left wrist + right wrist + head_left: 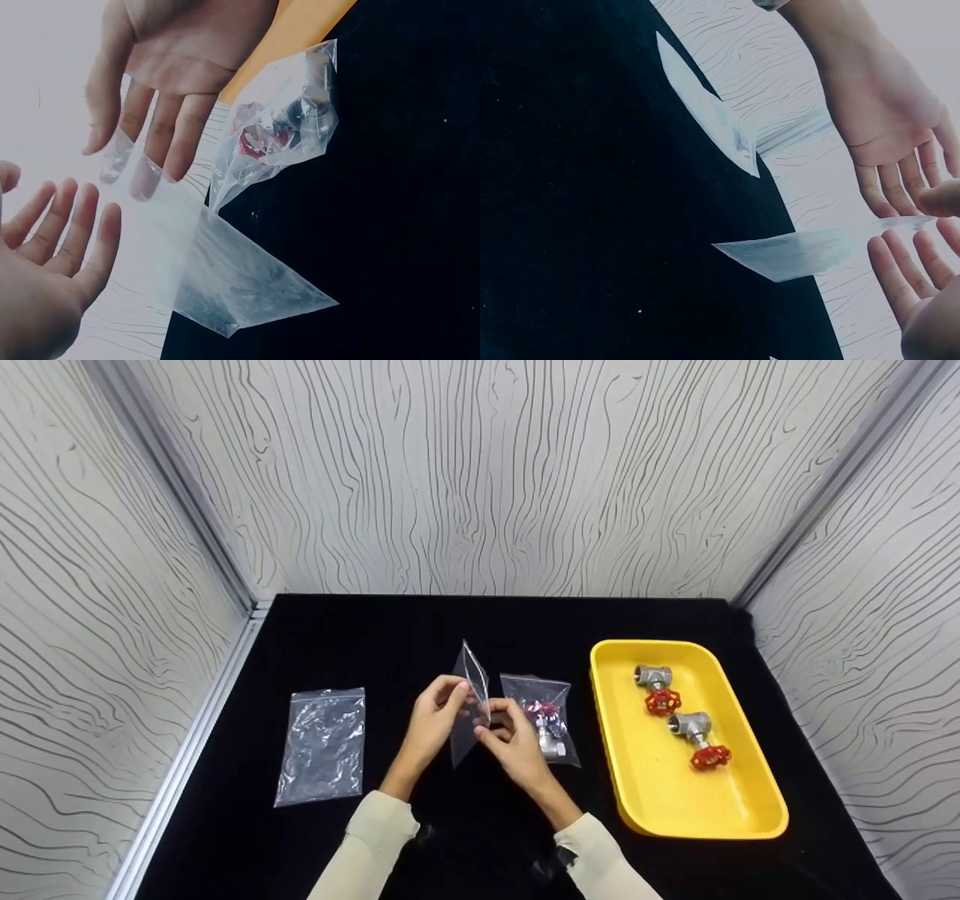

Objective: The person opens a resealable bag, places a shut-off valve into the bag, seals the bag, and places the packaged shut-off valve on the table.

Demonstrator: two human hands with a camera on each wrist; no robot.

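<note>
Between both hands, a clear zip bag (pixel 463 739) stands on edge above the black table, its upper edge toward the fingers. My left hand (pixel 435 711) pinches one side of it between thumb and fingers. On the opposite side, the thumb and fingertips of my right hand (pixel 519 744) hold the edge. The left wrist view shows the bag (pixel 240 277) flat and thin, with nothing inside. Just beyond the right hand lies a filled zip bag (pixel 536 688), partly covered by that hand. A red-handled metal valve (pixel 262 139) shows through its plastic.
On the right stands a yellow tray (pixel 652 802) holding two metal valves, an upper one (pixel 657 682) and a lower one (pixel 694 727), both with red handwheels. Another flat zip bag (pixel 322 750) lies at the left. Patterned white walls (pixel 480 480) enclose the table's back and sides.
</note>
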